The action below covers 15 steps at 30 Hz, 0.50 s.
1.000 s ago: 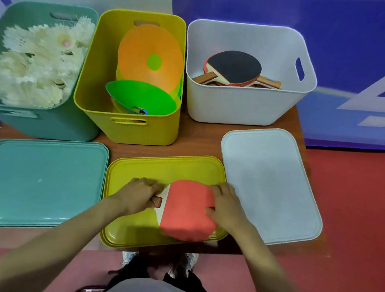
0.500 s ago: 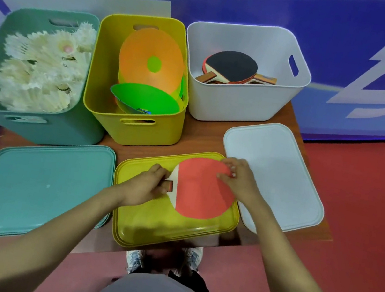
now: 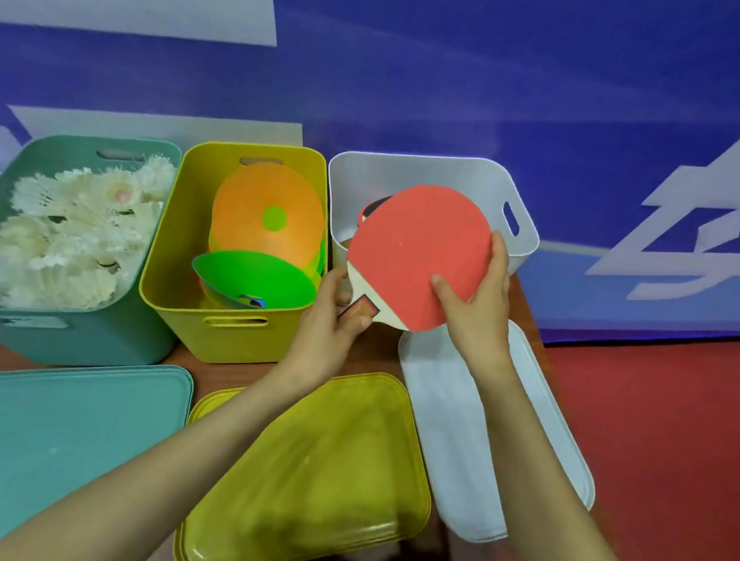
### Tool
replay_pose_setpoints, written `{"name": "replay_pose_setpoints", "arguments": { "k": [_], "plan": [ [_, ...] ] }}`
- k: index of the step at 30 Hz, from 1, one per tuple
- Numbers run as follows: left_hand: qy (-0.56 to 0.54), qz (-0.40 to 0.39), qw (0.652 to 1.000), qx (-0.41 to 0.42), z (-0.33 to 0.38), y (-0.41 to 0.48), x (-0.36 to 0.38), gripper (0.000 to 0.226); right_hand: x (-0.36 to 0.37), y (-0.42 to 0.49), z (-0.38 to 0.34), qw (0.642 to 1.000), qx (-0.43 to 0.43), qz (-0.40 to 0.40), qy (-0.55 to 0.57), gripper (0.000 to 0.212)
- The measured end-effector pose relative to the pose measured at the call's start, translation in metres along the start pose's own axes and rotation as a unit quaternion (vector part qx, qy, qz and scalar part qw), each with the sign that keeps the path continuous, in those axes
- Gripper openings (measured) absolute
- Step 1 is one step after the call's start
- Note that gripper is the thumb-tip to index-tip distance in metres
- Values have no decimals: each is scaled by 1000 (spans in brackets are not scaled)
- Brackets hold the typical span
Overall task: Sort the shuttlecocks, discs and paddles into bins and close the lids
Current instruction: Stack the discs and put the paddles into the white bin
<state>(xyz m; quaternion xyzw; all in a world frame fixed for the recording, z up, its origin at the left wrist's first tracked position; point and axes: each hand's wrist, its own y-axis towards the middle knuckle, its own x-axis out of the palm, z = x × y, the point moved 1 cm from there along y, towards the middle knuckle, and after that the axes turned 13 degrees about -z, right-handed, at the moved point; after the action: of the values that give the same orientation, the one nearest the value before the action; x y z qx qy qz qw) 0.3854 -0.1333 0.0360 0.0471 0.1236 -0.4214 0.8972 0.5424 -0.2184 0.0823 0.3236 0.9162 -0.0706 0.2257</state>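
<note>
Paddle (image 3: 416, 254) up off yellow lid (image 3: 326, 469) now, over white bin (image 3: 520, 237) front rim | I see L hand (image 3: 331, 323) gripping handle, R hand (image 3: 477, 298) pinching blade edge | drop-in next imo; green lid (image 3: 37, 445), white lid (image 3: 434, 413) also unfitted.

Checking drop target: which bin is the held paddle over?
The white bin, rightmost: the red paddle, left hand on its handle, right hand on its blade, overlaps its opening. Green bin holds shuttlecocks, yellow bin discs.

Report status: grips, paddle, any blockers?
Left grip holds paddle by handle, right grip pinches blade edge. Paddle held at front rim of white bin, not in yet. Bin open, nothing blocking.
</note>
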Motion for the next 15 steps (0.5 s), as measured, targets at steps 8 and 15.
{"name": "replay_pose_setpoints", "arguments": {
  "k": [8, 15],
  "plan": [
    [-109, 50, 993, -17, 39, 82, 22, 39, -26, 89, 6, 995, 59, -18, 82, 59],
    [-38, 14, 988, -146, 60, 157, -1, 23, -30, 187, 18, 983, 134, -88, 86, 49]
  ]
}}
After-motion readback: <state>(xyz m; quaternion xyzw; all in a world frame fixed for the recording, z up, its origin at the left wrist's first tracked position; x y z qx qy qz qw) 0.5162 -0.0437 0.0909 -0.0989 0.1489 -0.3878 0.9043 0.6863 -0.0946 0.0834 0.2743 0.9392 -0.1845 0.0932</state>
